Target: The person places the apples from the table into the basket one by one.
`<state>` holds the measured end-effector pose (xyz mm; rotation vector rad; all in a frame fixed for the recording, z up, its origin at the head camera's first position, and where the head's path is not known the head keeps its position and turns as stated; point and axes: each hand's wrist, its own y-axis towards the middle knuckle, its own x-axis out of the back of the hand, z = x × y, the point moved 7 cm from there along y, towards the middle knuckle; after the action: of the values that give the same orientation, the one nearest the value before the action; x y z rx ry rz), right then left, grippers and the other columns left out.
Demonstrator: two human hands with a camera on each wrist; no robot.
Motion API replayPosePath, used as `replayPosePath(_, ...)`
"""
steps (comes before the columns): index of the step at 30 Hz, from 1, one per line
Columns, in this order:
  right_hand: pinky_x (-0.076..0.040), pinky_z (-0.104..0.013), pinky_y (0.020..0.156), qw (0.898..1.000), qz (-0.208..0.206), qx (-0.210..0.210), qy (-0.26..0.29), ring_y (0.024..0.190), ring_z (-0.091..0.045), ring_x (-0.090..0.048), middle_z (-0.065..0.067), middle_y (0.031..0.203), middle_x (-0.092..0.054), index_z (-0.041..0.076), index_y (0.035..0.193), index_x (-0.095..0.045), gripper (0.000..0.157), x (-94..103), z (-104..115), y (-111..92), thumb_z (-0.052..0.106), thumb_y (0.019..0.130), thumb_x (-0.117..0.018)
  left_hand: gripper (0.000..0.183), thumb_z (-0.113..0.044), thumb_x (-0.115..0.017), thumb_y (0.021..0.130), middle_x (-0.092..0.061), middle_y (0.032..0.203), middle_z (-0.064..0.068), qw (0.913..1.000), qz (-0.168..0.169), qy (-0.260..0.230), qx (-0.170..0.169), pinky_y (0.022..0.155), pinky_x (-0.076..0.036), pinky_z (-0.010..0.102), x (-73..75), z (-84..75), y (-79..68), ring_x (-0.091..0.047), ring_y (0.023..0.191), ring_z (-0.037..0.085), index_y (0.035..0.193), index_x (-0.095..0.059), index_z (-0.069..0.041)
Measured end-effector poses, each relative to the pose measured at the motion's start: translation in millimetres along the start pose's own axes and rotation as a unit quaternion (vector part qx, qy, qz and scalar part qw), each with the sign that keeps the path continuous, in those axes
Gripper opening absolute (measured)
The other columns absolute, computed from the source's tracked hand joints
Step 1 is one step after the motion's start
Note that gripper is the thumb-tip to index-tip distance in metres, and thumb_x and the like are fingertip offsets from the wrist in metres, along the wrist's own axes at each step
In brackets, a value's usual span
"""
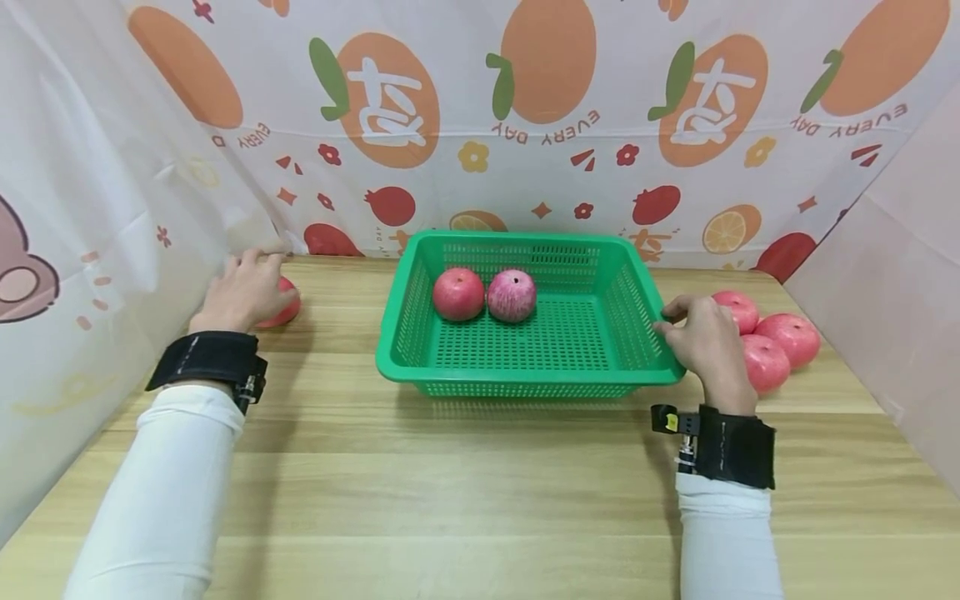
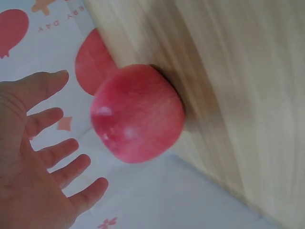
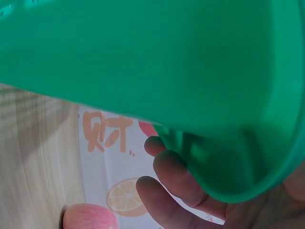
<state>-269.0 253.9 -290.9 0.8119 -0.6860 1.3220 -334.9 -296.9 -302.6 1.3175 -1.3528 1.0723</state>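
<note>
At the table's far left, my left hand (image 1: pixel 238 293) reaches over a red apple (image 1: pixel 283 305). Its fingers are spread and bent a little, and the left wrist view shows a gap between them and the apple (image 2: pixel 138 114). My right hand (image 1: pixel 701 337) grips the right rim of a green plastic basket (image 1: pixel 517 377), with fingers (image 3: pixel 178 176) curled under the rim's outer side. Inside the basket, toward its left, a red apple (image 1: pixel 458 294) sits beside a purple-streaked round fruit (image 1: pixel 512 296).
Three pinkish-red apples (image 1: pixel 787 337) are grouped on the wooden table (image 1: pixel 480 500), just right of my right hand. A white fruit-printed sheet (image 1: pixel 450 183) hangs behind the table, with pale sheets along both sides.
</note>
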Motion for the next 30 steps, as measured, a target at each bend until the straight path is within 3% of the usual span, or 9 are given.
replayPosePath(8, -0.058, -0.049, 0.074, 1.000, -0.007, 0.006, -0.001, 0.085, -0.040, -0.064, -0.031, 0.106, -0.067, -0.015, 0.116, -0.066, 0.029, 0.3, -0.7, -0.5, 0.007, 0.097, -0.067, 0.064, -0.020, -0.057, 0.095, -0.021, 0.146, 0.042, 0.9995, 0.000, -0.029, 0.011, 0.104, -0.020, 0.077, -5.8, 12.7, -1.7, -0.017, 0.130, 0.065, 0.145, -0.032, 0.011)
replayPosePath(30, -0.058, -0.040, 0.066, 1.000, -0.005, -0.003, 0.001, 0.078, -0.035, -0.068, -0.030, 0.104, -0.067, -0.014, 0.115, -0.066, 0.028, -1.3, -1.4, 0.6, 0.008, 0.098, -0.066, 0.075, -0.028, -0.063, 0.093, -0.011, 0.152, 0.041, 0.9988, 0.010, -0.035, 0.032, 0.100, -0.021, 0.080, -23.1, 27.6, 1.1, -0.014, 0.130, 0.066, 0.148, -0.027, 0.007)
